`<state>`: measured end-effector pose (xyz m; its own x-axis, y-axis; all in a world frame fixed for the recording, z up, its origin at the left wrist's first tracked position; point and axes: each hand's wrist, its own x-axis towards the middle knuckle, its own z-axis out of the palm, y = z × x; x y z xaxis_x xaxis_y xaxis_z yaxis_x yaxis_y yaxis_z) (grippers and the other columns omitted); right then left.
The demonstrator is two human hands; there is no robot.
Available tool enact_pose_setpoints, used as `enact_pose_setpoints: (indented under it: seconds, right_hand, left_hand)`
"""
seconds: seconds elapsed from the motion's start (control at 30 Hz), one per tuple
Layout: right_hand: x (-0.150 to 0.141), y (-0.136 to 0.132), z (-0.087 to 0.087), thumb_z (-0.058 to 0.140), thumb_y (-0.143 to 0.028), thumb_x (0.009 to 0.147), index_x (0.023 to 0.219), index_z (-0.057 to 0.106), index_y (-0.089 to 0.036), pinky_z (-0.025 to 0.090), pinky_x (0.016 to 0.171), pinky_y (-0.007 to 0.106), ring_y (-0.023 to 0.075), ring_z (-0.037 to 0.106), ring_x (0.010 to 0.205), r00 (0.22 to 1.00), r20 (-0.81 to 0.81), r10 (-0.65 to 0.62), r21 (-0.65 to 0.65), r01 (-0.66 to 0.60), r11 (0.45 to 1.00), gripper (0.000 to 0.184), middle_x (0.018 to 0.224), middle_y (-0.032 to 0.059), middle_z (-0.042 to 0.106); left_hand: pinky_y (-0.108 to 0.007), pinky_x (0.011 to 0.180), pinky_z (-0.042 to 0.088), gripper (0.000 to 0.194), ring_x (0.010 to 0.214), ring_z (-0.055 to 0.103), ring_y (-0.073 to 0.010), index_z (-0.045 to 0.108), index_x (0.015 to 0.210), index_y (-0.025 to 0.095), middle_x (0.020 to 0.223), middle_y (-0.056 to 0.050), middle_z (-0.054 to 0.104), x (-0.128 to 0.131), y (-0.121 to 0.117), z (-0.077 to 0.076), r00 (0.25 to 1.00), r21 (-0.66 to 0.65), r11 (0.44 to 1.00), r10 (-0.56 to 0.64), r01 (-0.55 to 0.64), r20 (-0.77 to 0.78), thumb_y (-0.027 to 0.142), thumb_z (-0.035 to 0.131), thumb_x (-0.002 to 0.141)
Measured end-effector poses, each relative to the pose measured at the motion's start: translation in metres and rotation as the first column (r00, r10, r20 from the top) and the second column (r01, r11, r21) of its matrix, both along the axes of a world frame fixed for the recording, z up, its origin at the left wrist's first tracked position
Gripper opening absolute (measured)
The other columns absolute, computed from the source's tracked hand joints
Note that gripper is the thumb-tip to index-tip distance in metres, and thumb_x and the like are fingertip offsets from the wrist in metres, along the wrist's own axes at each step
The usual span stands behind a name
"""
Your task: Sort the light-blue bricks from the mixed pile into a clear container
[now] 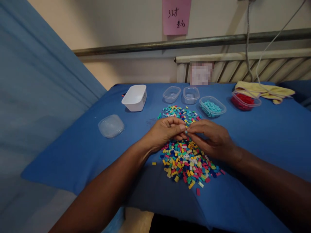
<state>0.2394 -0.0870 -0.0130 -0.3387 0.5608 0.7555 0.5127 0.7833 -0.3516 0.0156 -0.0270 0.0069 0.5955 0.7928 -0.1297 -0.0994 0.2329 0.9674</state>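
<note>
Over a loose pile of small toy building bricks [191, 161], my left hand [166, 131] and my right hand [213, 139] meet at the fingertips. A tiny light-blue brick [186, 131] shows between them. My right thumb and fingers pinch at it from the right. The left thumb presses against the curled fingers at the same spot, and what lies inside that pinch is mostly hidden. More bricks [176, 111] in mixed colours lie just beyond my hands.
Behind the pile stand a white tub [134, 99], two clear containers [171, 94], one holding turquoise bricks [211, 108] and one holding red bricks [243, 101]. Clear lids [111, 126] lie left. A yellow cloth [264, 90] and cable [259, 69] are at back right.
</note>
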Motion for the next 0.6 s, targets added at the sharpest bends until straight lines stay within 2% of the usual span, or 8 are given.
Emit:
enact_pose_setpoints:
  seconds: [0.07,0.13,0.17,0.2,0.27,0.33,0.47,0.6]
  right_hand:
    - [0.01,0.005,0.003,0.07,-0.017,0.103,0.113,0.073,-0.027,0.063,0.086,0.039,0.0224,0.077,0.095,0.996,-0.005,-0.091,-0.008,0.091,0.996,0.015,0.104,0.0046,0.081]
    - [0.027,0.014,0.003,0.071,-0.021,0.102,0.109,0.076,-0.027,0.062,0.08,0.038,0.023,0.076,0.089,0.97,-0.049,-0.238,-0.026,0.237,0.971,0.01,0.1,0.0047,0.08]
    - [0.036,0.02,0.001,0.073,-0.024,0.101,0.108,0.077,-0.027,0.061,0.076,0.038,0.0226,0.075,0.083,0.946,-0.082,-0.314,-0.039,0.312,0.949,0.009,0.097,0.0046,0.08]
    - [0.047,0.025,-0.001,0.074,-0.026,0.1,0.108,0.079,-0.026,0.06,0.073,0.037,0.0223,0.073,0.079,0.918,-0.103,-0.383,-0.051,0.38,0.924,0.01,0.094,0.0046,0.079]
    - [0.066,0.034,-0.007,0.074,-0.029,0.099,0.109,0.08,-0.025,0.059,0.07,0.037,0.0217,0.071,0.074,0.871,-0.11,-0.479,-0.087,0.472,0.877,0.013,0.092,0.0049,0.078]
    - [0.081,0.042,-0.014,0.074,-0.032,0.099,0.11,0.081,-0.024,0.057,0.068,0.037,0.0216,0.069,0.072,0.843,-0.098,-0.529,-0.115,0.518,0.848,0.016,0.092,0.0057,0.078]
    - [0.096,0.049,-0.023,0.073,-0.036,0.1,0.11,0.082,-0.023,0.057,0.07,0.039,0.0235,0.069,0.074,0.834,-0.063,-0.548,-0.122,0.538,0.834,0.019,0.091,0.0073,0.078]
    - [0.097,0.052,-0.023,0.07,-0.036,0.102,0.111,0.082,-0.024,0.057,0.073,0.042,0.0248,0.069,0.075,0.848,-0.04,-0.529,-0.097,0.524,0.846,0.019,0.095,0.0084,0.078]
  left_hand:
    - [-0.024,0.066,0.056,0.037,0.072,0.072,-0.0133,0.073,0.107,0.014,0.089,-0.006,0.076,-0.007,0.008,-0.001,0.989,0.155,0.98,0.136,-0.126,-0.057,0.043,0.089,0.088]
    - [-0.025,0.066,0.053,0.029,0.069,0.066,-0.0127,0.075,0.104,0.016,0.085,-0.003,0.074,-0.021,0.02,-0.003,0.94,0.373,0.895,0.312,-0.243,-0.135,0.041,0.083,0.091]
    - [-0.026,0.068,0.053,0.025,0.071,0.066,-0.0134,0.077,0.103,0.016,0.085,-0.002,0.073,-0.029,0.027,-0.005,0.906,0.487,0.837,0.38,-0.25,-0.186,0.038,0.081,0.093]
    - [-0.029,0.075,0.054,0.021,0.077,0.067,-0.0155,0.079,0.104,0.017,0.088,-0.003,0.074,-0.037,0.032,-0.007,0.875,0.584,0.785,0.416,-0.209,-0.246,0.036,0.077,0.095]
    - [-0.034,0.086,0.055,0.018,0.09,0.071,-0.0198,0.082,0.106,0.019,0.097,-0.006,0.077,-0.051,0.04,-0.012,0.824,0.728,0.684,0.435,-0.042,-0.362,0.032,0.072,0.097]
    - [-0.037,0.093,0.055,0.019,0.099,0.072,-0.0225,0.083,0.109,0.02,0.105,-0.007,0.077,-0.059,0.043,-0.015,0.803,0.793,0.594,0.405,0.134,-0.438,0.029,0.068,0.1]
    - [-0.039,0.097,0.055,0.025,0.109,0.071,-0.0232,0.081,0.122,0.022,0.115,-0.009,0.076,-0.054,0.041,-0.02,0.779,0.83,0.428,0.354,0.357,-0.517,0.024,0.061,0.107]
    - [-0.04,0.096,0.054,0.028,0.112,0.069,-0.0251,0.081,0.123,0.022,0.124,-0.01,0.076,-0.044,0.047,-0.02,0.707,0.802,0.269,0.38,0.533,-0.597,0.025,0.056,0.111]
